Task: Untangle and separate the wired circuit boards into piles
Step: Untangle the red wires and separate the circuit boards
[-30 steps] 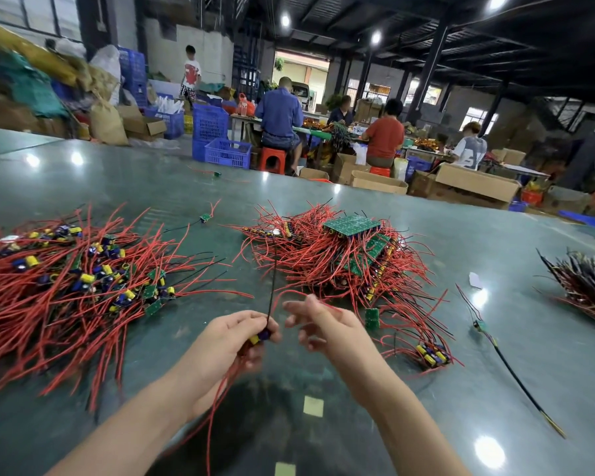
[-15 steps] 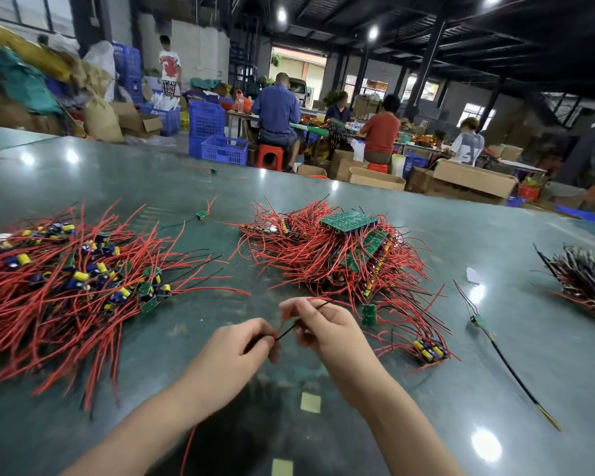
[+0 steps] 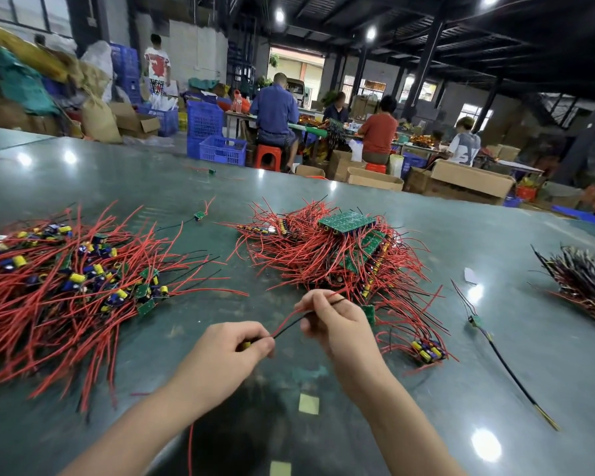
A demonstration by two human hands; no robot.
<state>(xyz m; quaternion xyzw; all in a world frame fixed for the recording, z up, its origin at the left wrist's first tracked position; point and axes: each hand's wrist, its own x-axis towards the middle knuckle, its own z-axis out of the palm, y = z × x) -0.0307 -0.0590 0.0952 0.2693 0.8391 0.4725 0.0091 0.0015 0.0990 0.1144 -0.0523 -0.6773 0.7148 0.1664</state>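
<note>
Item: one wired board, pinched in our left hand; right hand fingers now clamp its black lead, drawn taut above the counter, nearly free of the tangle.

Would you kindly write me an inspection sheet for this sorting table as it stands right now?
Surface: green table, glossy, with lamp glare and pale square patches near the front edge.
Job's things: left pile of separated boards with red leads; tangled centre pile topped by stacked green boards; small board cluster at its near edge.
Clutter: stray board, black-wired piece, white scrap, dark wire bundle at far right.
Grippers: left hand pinches a small component; right hand pinches the black wire stretched between them.
Cables: one red lead trails below the left wrist.
Surroundings: seated workers, blue crates, cardboard boxes.
</note>
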